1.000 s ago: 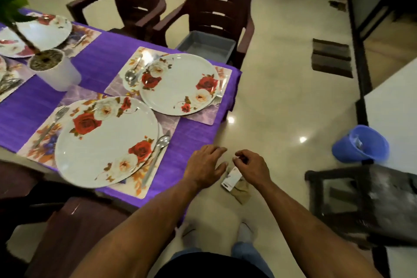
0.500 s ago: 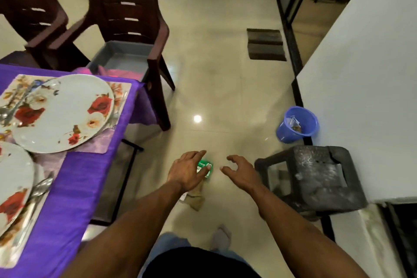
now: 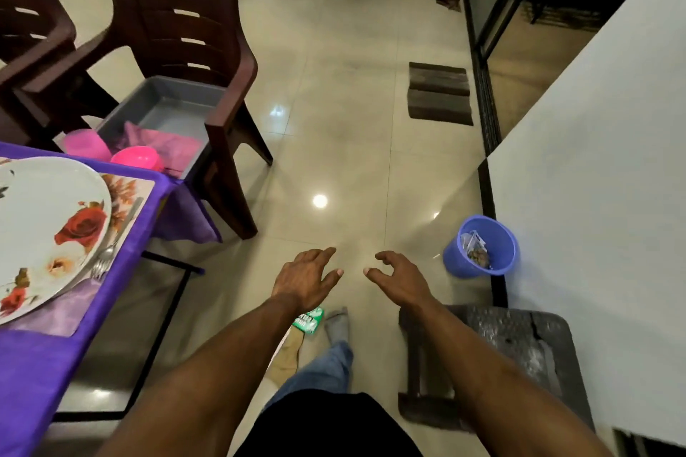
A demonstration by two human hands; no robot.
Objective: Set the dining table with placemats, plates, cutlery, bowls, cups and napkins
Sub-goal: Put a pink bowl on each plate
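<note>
the table (image 3: 48,364) under its purple cloth is cut off at the left edge, as is the floral plate (image 3: 44,226) on its placemat (image 3: 128,193), a fork (image 3: 107,252) just right of it. far behind, a grey tray (image 3: 167,111) on a chair (image 3: 208,48) holds pink cups (image 3: 137,158), partly hidden by the table edge. left hand (image 3: 304,280) and right hand (image 3: 399,276) hover over the floor, fingers loosely spread, holding nothing.
</note>
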